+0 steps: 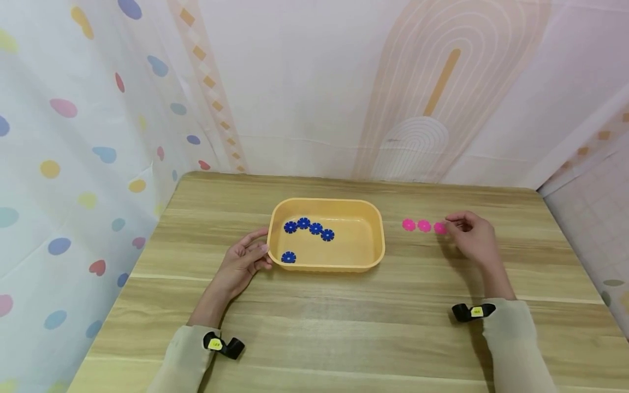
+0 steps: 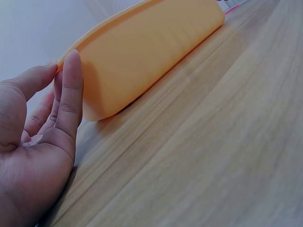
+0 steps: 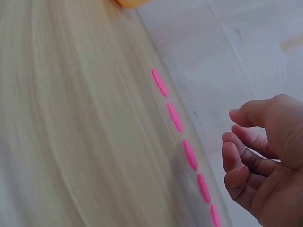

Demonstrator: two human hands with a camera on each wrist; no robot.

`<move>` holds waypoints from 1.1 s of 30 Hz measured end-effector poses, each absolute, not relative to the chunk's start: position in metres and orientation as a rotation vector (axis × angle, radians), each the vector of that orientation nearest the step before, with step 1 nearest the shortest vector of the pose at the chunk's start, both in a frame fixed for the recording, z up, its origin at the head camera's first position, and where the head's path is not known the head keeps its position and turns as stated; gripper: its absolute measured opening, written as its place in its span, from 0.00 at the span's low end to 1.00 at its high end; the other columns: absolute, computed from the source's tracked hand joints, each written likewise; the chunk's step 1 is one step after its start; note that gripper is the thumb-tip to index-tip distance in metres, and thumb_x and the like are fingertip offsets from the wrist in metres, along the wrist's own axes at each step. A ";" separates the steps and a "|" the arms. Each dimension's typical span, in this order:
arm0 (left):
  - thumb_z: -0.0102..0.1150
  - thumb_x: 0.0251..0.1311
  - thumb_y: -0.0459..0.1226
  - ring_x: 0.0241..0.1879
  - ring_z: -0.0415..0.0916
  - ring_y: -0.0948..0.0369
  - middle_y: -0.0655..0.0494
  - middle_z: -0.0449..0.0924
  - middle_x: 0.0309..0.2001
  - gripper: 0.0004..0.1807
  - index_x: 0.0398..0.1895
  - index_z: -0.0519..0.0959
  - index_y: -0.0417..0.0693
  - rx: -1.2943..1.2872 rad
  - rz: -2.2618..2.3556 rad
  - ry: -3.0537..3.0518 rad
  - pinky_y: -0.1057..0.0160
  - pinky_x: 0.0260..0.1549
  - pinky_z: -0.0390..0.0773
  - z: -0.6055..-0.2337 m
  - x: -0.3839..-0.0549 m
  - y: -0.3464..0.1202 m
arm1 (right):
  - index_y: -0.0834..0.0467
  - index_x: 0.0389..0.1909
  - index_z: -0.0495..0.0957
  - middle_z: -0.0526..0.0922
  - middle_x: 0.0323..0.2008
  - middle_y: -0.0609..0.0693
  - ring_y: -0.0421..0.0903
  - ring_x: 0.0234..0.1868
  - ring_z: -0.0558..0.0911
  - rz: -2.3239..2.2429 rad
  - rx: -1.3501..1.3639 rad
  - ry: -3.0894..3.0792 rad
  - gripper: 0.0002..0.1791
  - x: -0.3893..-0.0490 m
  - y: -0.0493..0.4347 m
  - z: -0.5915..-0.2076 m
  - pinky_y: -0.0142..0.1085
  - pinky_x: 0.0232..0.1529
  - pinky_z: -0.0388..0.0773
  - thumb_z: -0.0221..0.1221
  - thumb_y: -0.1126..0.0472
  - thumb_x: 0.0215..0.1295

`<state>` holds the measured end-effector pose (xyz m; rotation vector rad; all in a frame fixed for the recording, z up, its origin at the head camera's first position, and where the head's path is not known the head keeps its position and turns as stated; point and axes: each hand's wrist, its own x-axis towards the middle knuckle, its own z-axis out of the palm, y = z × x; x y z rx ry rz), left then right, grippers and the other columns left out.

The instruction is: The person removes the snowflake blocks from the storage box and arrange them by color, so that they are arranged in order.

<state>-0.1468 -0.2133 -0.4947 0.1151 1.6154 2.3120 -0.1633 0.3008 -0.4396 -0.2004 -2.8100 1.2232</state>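
My left hand [image 1: 242, 266] holds the left end of a yellow plastic basin [image 1: 334, 268]. In the left wrist view its thumb lies at the rim and the fingers [image 2: 71, 94] press the outer wall. Inside, several blue snowflake discs [image 1: 316, 228] form a wavy row at the back left, and another blue disc [image 1: 288, 257] lies apart near the front wall. Over a row of pink snowflake discs [image 1: 424, 225] hovers my right hand [image 1: 474, 237], fingers loosely curled with nothing between them. It hides part of that row in the head view; the right wrist view shows several pink discs [image 3: 190, 154].
The wooden table [image 1: 314, 333] carries the basin near its back middle, with the pink row to the right. A patterned curtain [image 1: 304, 87] hangs along the back and left edges. Black cameras [image 1: 228, 347] are strapped on both wrists.
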 end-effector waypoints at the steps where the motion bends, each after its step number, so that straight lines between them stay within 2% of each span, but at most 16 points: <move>1: 0.57 0.73 0.32 0.34 0.84 0.64 0.55 0.84 0.42 0.28 0.73 0.64 0.42 0.118 2.313 1.614 0.70 0.35 0.89 -0.495 -0.147 -0.213 | 0.62 0.54 0.81 0.84 0.44 0.57 0.34 0.36 0.77 1.227 -0.178 -2.811 0.21 -0.163 0.298 -0.439 0.24 0.31 0.76 0.58 0.49 0.74; 4: 0.58 0.73 0.32 0.34 0.84 0.64 0.55 0.84 0.42 0.28 0.73 0.64 0.41 0.124 2.316 1.609 0.70 0.36 0.89 -0.495 -0.147 -0.213 | 0.62 0.55 0.80 0.85 0.45 0.60 0.37 0.37 0.78 1.230 -0.122 -2.818 0.20 -0.164 0.289 -0.436 0.25 0.29 0.77 0.59 0.50 0.74; 9: 0.58 0.73 0.32 0.33 0.84 0.64 0.55 0.84 0.42 0.28 0.73 0.64 0.42 0.117 2.323 1.596 0.70 0.35 0.89 -0.495 -0.147 -0.213 | 0.61 0.55 0.80 0.85 0.45 0.58 0.43 0.41 0.78 1.220 -0.053 -2.841 0.19 -0.167 0.275 -0.433 0.26 0.32 0.76 0.58 0.51 0.75; 19: 0.58 0.73 0.32 0.33 0.83 0.65 0.55 0.84 0.42 0.28 0.73 0.64 0.41 0.121 2.326 1.603 0.70 0.35 0.89 -0.497 -0.147 -0.214 | 0.62 0.53 0.81 0.86 0.41 0.55 0.44 0.39 0.81 1.235 0.132 -2.805 0.15 -0.176 0.247 -0.427 0.26 0.34 0.77 0.61 0.59 0.70; 23: 0.57 0.73 0.32 0.33 0.84 0.65 0.55 0.84 0.42 0.27 0.73 0.64 0.42 0.127 2.324 1.608 0.70 0.35 0.89 -0.498 -0.148 -0.214 | 0.61 0.54 0.81 0.86 0.41 0.55 0.46 0.40 0.81 1.243 0.182 -2.812 0.17 -0.178 0.233 -0.420 0.28 0.32 0.78 0.64 0.57 0.70; 30: 0.57 0.73 0.32 0.34 0.84 0.65 0.55 0.84 0.42 0.26 0.72 0.66 0.44 0.127 2.324 1.603 0.71 0.36 0.89 -0.498 -0.148 -0.213 | 0.60 0.54 0.80 0.87 0.41 0.55 0.49 0.40 0.82 1.272 0.310 -2.803 0.17 -0.182 0.210 -0.414 0.28 0.37 0.79 0.66 0.57 0.69; 33: 0.57 0.74 0.32 0.34 0.84 0.65 0.56 0.84 0.42 0.26 0.72 0.65 0.44 0.124 2.321 1.605 0.71 0.36 0.89 -0.497 -0.148 -0.213 | 0.59 0.55 0.79 0.86 0.42 0.54 0.49 0.40 0.82 1.287 0.353 -2.810 0.18 -0.184 0.201 -0.413 0.29 0.36 0.80 0.67 0.55 0.69</move>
